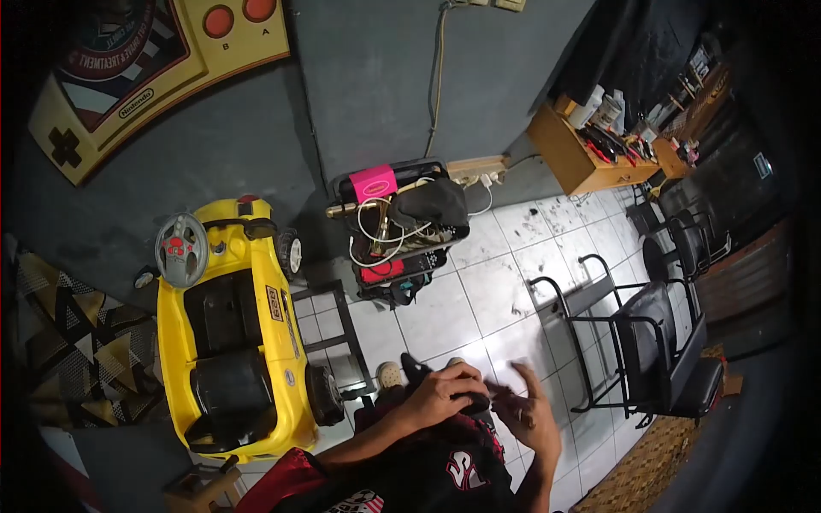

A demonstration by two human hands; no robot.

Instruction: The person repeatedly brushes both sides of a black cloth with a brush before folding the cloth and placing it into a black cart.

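My left hand (pixel 446 393) is in front of my body at the bottom centre, its fingers curled round a small dark object (pixel 475 400) that I cannot make out. Just right of it, my right hand (pixel 528 412) has its index finger raised, while its thumb and other fingers bend toward the dark object. Whether those fingers grip anything is unclear. Both hands are above the black and red shirt (pixel 410 470) and the tiled floor (pixel 436 299).
A yellow toy car (pixel 291 376) stands at left. Beyond my hands is a black crate (pixel 457 235) with cables and a pink item (pixel 373 184). At right are a black metal-framed chair (pixel 646 321) and a wooden cabinet (pixel 581 162) bearing bottles and tools.
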